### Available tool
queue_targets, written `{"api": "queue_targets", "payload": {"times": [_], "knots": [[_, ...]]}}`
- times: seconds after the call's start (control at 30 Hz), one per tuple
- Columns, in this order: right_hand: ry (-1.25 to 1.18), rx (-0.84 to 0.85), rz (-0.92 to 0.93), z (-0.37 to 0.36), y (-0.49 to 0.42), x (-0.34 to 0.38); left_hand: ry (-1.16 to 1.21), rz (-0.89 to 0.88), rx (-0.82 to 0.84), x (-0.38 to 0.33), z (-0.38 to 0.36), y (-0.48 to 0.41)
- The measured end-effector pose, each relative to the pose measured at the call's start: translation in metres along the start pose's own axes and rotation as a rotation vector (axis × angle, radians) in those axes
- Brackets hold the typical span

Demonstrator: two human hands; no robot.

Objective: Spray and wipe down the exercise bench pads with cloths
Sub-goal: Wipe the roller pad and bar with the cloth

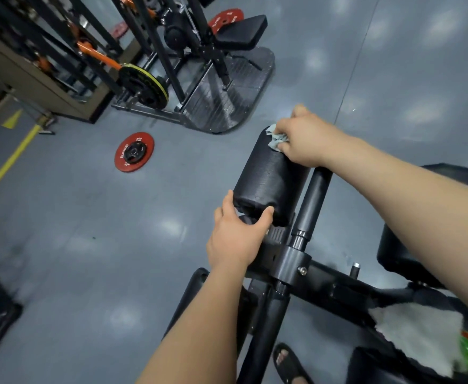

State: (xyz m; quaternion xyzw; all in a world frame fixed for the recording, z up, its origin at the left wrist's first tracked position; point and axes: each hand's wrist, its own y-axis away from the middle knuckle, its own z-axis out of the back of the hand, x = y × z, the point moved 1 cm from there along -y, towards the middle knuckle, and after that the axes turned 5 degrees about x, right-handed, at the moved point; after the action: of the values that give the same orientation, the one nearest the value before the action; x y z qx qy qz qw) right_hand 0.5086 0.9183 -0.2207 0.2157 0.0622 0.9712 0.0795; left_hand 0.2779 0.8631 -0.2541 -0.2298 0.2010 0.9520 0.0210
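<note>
I'm in the wiping step: my right hand point(307, 139) bunches a pale cloth point(277, 139) against the far end of the black roller pad point(269, 176), while my left hand point(238, 234) grips its near end, steadying it. Next, I judge, the cloth must sweep nearward along the pad.

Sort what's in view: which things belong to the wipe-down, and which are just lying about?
Job: roller pad; grey cloth, gripped by the right hand against the pad's far end; left hand gripping its near end; white cloth lying on the bench.
Lying about: red weight plate on the floor; loaded barbell by the rack.
</note>
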Motion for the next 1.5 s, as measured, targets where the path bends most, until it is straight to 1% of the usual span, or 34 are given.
{"api": "queue_targets", "payload": {"times": [0.13, 0.27, 0.33, 0.47, 0.53, 0.63, 0.73, 0.83, 0.9, 0.97, 1.07, 1.13, 1.17, 1.27, 1.33, 1.4, 1.5], "knots": [[-0.006, 0.021, 0.03, 0.004, -0.01, 0.0, 0.022, -0.037, -0.017, 0.004, -0.002, -0.003], [0.106, 0.091, 0.18, 0.002, -0.003, 0.008, 0.036, -0.052, -0.037, 0.004, -0.002, -0.001], [0.102, 0.112, 0.206, 0.005, -0.004, 0.007, 0.047, -0.046, -0.042, 0.003, -0.001, -0.002], [0.044, 0.013, 0.078, 0.012, -0.015, -0.001, 0.052, -0.041, -0.042, 0.002, -0.001, -0.001], [0.054, 0.01, 0.094, 0.007, -0.013, 0.005, 0.054, -0.041, -0.043, 0.002, 0.0, 0.0], [0.096, 0.102, 0.197, 0.0, -0.007, 0.013, 0.05, -0.04, -0.042, 0.002, 0.0, 0.0], [0.121, 0.159, 0.209, 0.014, -0.009, 0.011, 0.045, -0.038, -0.041, 0.002, 0.001, 0.0], [0.09, 0.072, 0.131, 0.024, -0.015, 0.003, 0.054, -0.045, -0.041, 0.002, 0.001, 0.001], [0.068, 0.046, 0.114, 0.021, -0.015, 0.002, 0.06, -0.048, -0.039, 0.002, 0.002, 0.001], [0.073, 0.084, 0.146, 0.014, -0.009, 0.007, 0.063, -0.047, -0.038, 0.002, 0.003, 0.001], [0.1, 0.196, 0.217, 0.01, -0.001, 0.015, 0.067, -0.042, -0.033, 0.003, 0.003, 0.0], [0.116, 0.237, 0.222, 0.017, -0.001, 0.015, 0.071, -0.043, -0.033, 0.003, 0.003, 0.0], [0.119, 0.214, 0.206, 0.021, -0.004, 0.012, 0.073, -0.045, -0.037, 0.003, 0.003, 0.0], [0.078, 0.066, 0.096, 0.026, -0.013, -0.001, 0.078, -0.05, -0.043, 0.004, 0.002, -0.001], [0.065, 0.081, 0.074, 0.022, -0.011, 0.001, 0.071, -0.052, -0.042, 0.004, 0.002, -0.001], [0.08, 0.132, 0.132, 0.013, -0.005, 0.009, 0.065, -0.053, -0.042, 0.004, 0.002, -0.002], [0.127, 0.217, 0.267, 0.002, 0.014, 0.027, 0.064, -0.051, -0.037, 0.003, 0.003, -0.001]]}}
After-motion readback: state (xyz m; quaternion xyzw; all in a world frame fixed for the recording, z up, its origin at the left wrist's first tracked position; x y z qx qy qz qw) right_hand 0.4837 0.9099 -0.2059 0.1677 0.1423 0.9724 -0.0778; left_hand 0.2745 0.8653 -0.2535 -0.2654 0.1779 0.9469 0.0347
